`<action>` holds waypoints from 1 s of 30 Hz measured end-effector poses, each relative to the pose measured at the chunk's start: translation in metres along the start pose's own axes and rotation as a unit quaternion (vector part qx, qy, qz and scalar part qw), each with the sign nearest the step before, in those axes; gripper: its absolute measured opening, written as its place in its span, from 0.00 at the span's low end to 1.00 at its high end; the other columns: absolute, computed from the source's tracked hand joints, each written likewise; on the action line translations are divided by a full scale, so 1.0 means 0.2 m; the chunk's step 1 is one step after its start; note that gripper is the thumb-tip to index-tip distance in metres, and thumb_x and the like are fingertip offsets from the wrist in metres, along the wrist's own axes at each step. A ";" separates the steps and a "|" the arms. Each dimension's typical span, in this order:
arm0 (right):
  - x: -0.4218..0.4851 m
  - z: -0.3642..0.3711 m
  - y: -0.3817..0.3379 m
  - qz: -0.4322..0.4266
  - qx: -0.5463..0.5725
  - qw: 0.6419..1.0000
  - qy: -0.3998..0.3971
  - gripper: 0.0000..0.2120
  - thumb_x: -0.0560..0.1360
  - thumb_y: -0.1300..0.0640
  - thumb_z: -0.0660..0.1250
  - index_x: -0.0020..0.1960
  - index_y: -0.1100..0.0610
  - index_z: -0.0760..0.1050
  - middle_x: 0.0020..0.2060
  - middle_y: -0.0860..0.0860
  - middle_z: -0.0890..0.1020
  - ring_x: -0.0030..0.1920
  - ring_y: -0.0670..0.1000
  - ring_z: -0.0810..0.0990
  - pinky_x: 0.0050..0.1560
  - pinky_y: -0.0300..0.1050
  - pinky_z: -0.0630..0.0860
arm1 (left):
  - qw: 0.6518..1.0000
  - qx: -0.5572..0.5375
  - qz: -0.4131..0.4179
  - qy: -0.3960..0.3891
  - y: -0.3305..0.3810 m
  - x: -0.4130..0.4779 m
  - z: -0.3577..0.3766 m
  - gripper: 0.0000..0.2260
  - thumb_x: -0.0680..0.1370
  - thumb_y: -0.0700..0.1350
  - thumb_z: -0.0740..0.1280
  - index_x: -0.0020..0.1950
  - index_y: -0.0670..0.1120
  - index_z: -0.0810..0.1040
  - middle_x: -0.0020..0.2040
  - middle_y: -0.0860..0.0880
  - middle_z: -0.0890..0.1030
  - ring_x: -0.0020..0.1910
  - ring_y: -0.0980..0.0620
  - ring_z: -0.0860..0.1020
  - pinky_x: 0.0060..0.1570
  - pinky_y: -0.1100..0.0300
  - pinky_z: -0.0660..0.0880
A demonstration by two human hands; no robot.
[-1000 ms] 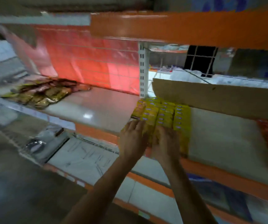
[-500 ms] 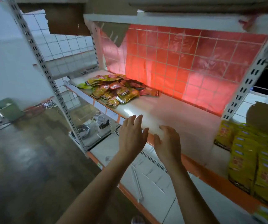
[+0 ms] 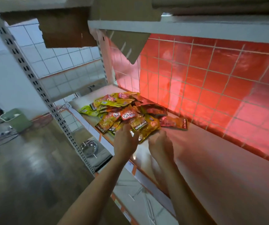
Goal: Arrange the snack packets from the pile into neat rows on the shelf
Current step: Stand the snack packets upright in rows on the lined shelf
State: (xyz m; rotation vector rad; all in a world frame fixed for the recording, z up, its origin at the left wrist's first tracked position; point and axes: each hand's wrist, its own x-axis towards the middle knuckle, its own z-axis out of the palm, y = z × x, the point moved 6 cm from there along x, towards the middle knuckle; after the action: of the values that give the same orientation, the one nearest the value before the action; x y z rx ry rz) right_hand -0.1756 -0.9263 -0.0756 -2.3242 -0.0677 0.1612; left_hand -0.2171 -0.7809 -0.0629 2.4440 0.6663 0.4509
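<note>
Two hands are at the near edge of the snack packet pile (image 3: pixel 124 111): the left hand (image 3: pixel 125 141) and the right hand (image 3: pixel 160 144), side by side and close together, both forearms reaching in from below.

Location of the pile: it lies on the shelf (image 3: pixel 203 153), toward the shelf's left end and against the red tiled back wall (image 3: pixel 211 82). The packets are yellow, orange, red and green and overlap loosely at mixed angles, in no rows. One orange packet (image 3: pixel 180 123) with a dark end label sits at the pile's right edge.

Left hand: back of the hand up, fingers stretched forward and held close together. The fingertips reach the nearest black-labelled packets at the front of the pile.

Right hand: the fingers bend downward at the knuckles, next to the lower corner of a yellow packet (image 3: pixel 144 133) that lies between the two hands. The fingertips are hidden, so a hold on that packet cannot be confirmed.

Surroundings: a slotted white upright (image 3: pixel 33 82) stands left of the shelf. A steel bowl (image 3: pixel 89 146) rests on a lower level. A green bin (image 3: pixel 16 120) stands on the floor at far left.
</note>
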 end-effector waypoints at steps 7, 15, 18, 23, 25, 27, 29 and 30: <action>0.18 0.10 -0.08 0.011 -0.113 0.992 0.061 0.33 0.72 0.43 0.67 0.70 0.58 0.60 0.59 0.58 0.74 0.61 0.58 0.72 0.57 0.50 0.71 | 0.997 -0.018 -0.070 0.026 -0.02 0.23 0.08 0.20 0.76 0.57 0.66 0.55 0.41 0.68 0.49 0.39 0.81 0.49 0.39 0.80 0.46 0.49 0.76; 0.21 0.12 -0.06 0.010 -0.090 0.989 0.114 0.39 0.68 0.43 0.71 0.71 0.56 0.58 0.54 0.56 0.78 0.56 0.58 0.77 0.53 0.50 0.74 | 0.996 -0.039 -0.047 0.066 -0.03 0.28 0.09 0.23 0.67 0.53 0.77 0.50 0.44 0.70 0.44 0.46 0.80 0.44 0.45 0.79 0.38 0.57 0.68; 0.22 0.13 -0.03 0.032 -0.040 0.992 0.118 0.34 0.68 0.50 0.71 0.69 0.56 0.60 0.54 0.57 0.78 0.56 0.60 0.78 0.52 0.50 0.74 | 0.994 -0.088 -0.033 0.058 -0.02 0.26 0.09 0.25 0.66 0.53 0.78 0.50 0.45 0.68 0.42 0.49 0.75 0.42 0.46 0.76 0.39 0.54 0.69; 0.18 0.06 0.01 0.055 0.147 0.973 0.172 0.31 0.68 0.66 0.66 0.71 0.59 0.63 0.61 0.60 0.75 0.62 0.61 0.73 0.58 0.49 0.68 | 0.985 -0.165 -0.043 0.003 -0.02 0.20 0.10 0.27 0.67 0.46 0.78 0.58 0.45 0.66 0.40 0.53 0.73 0.42 0.46 0.78 0.42 0.54 0.74; 0.14 0.02 0.05 0.067 0.156 0.969 0.178 0.24 0.68 0.67 0.66 0.64 0.60 0.71 0.55 0.60 0.75 0.57 0.62 0.75 0.56 0.52 0.72 | 0.977 -0.203 -0.049 -0.034 -0.01 0.17 0.12 0.32 0.68 0.45 0.77 0.66 0.44 0.65 0.43 0.53 0.74 0.44 0.48 0.78 0.45 0.56 0.74; 0.09 -0.03 0.10 0.087 0.151 0.969 0.175 0.17 0.68 0.64 0.70 0.57 0.60 0.74 0.51 0.59 0.75 0.53 0.62 0.76 0.53 0.53 0.74 | 0.969 -0.230 -0.053 -0.070 0.00 0.13 0.15 0.33 0.70 0.44 0.76 0.70 0.42 0.65 0.46 0.50 0.76 0.49 0.47 0.78 0.51 0.54 0.74; 0.02 -0.07 0.15 0.100 0.157 0.965 0.186 0.17 0.68 0.61 0.72 0.55 0.60 0.74 0.50 0.58 0.76 0.51 0.60 0.76 0.50 0.52 0.74 | 0.966 -0.230 -0.027 -0.113 0.03 0.08 0.18 0.25 0.71 0.43 0.74 0.66 0.41 0.72 0.49 0.47 0.79 0.53 0.46 0.79 0.55 0.53 0.74; -0.02 -0.10 0.18 0.104 0.163 0.961 0.196 0.16 0.68 0.61 0.72 0.54 0.60 0.74 0.49 0.57 0.78 0.50 0.60 0.77 0.48 0.51 0.74 | 0.961 -0.241 -0.014 -0.137 0.05 0.04 0.20 0.22 0.72 0.42 0.73 0.64 0.40 0.75 0.50 0.46 0.80 0.53 0.45 0.79 0.56 0.51 0.75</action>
State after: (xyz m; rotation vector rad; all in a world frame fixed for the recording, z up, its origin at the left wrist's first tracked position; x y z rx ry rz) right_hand -0.1768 -0.9655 -0.0876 -1.9880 0.3749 -0.1752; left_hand -0.1891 -0.8001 -0.0876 1.9809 0.4123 0.2208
